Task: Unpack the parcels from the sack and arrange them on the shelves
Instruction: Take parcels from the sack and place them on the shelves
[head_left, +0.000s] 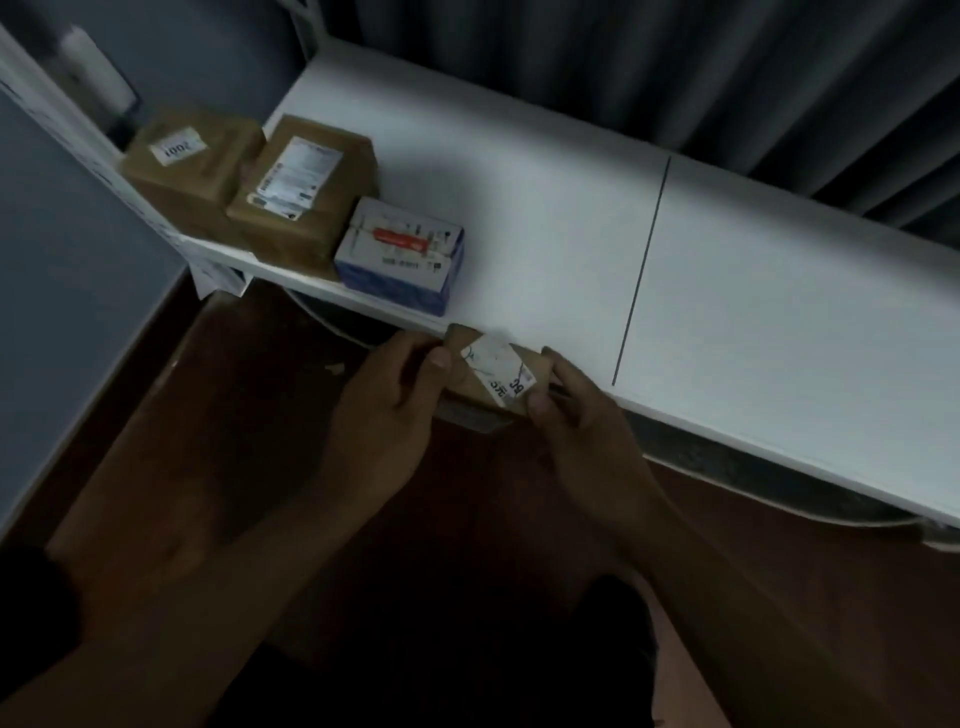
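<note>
Two hands hold a small brown parcel at the front edge of a white shelf.

The left hand (395, 395) and right hand (576, 410) each pinch one end of the small cardboard parcel (493, 374), fingers and thumbs curled round it; it carries a white label and sits just at the edge of the smooth white shelf (727, 291). At the shelf's left end stand three boxes touching in a row: a brown taped box (187, 166), a brown labelled box (306, 197), and a white-and-blue carton (402, 257).
</note>
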